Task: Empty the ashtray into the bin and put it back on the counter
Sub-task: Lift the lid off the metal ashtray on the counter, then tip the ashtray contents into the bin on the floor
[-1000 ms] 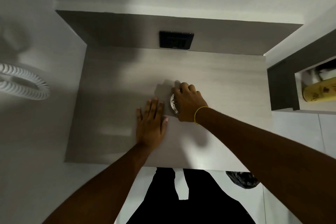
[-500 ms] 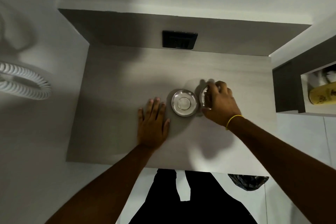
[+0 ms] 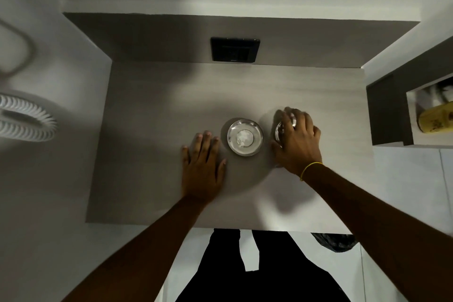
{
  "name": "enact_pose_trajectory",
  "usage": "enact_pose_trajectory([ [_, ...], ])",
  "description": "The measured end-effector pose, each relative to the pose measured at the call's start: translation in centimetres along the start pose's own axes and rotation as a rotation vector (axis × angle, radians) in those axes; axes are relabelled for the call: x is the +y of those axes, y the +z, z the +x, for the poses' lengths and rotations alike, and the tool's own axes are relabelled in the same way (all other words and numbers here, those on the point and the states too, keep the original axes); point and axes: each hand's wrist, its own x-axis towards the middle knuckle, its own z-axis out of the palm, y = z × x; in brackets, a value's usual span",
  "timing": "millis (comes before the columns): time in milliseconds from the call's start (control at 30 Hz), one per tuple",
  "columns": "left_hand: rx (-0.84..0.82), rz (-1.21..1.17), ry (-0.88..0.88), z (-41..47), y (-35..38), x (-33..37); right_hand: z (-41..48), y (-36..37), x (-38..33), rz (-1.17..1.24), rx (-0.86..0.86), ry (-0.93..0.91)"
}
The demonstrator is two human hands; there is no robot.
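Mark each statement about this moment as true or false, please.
1. The left hand lies flat on the counter. True.
2. The right hand grips the ashtray bowl. False: it covers the shiny lid, right of the bowl.
3. The bowl sits between the two hands. True.
4. The black bin bag stands on the counter. False: it is on the floor, below the counter's near edge.

On the desk (image 3: pixel 152 110), the left hand (image 3: pixel 203 167) lies flat beside the ashtray bowl (image 3: pixel 245 140); the right hand (image 3: pixel 297 141) covers its shiny lid (image 3: pixel 279 131).
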Motion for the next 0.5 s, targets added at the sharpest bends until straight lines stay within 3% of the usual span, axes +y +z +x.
enact_pose_trajectory([
  [133,-0.007,-0.020,0.006,0.0,0.4,-0.3,1.3,-0.1,-2.8,0.095,0.012,-0.098],
  [300,0.002,-0.182,0.027,-1.2,0.6,0.1,3.5,0.3,-4.9,0.154,-0.204,-0.155],
  [500,-0.131,-0.204,0.524,-7.3,0.2,7.2,4.1,-0.4,-2.6,0.281,-0.234,-0.190],
])
